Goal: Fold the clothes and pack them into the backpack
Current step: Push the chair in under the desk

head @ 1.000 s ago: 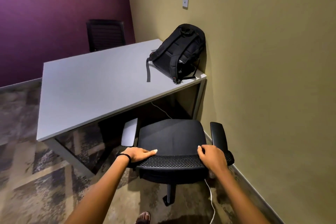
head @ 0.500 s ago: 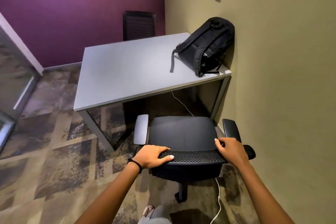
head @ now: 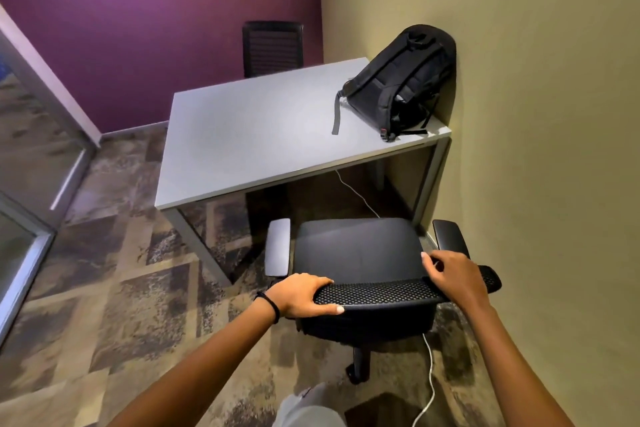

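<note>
Here our left hand (head: 301, 295) curls round the left end of the chair's (head: 356, 250) mesh backrest (head: 381, 291), and our right hand (head: 457, 276) grasps its right end. We see the black backpack (head: 398, 87) standing on the far right corner of the grey worktop (head: 249, 135), leaning against the wall (head: 536, 114).

The backpack (head: 398, 87) is black, its strap (head: 336, 114) grey. The surface (head: 249, 135) is pale grey. The office chair (head: 356, 253) is black, with dotted mesh on its backrest (head: 377, 291). The wall (head: 156, 10) behind the surface is purple. The carpet (head: 121, 270) shows brown and grey patches.
</note>
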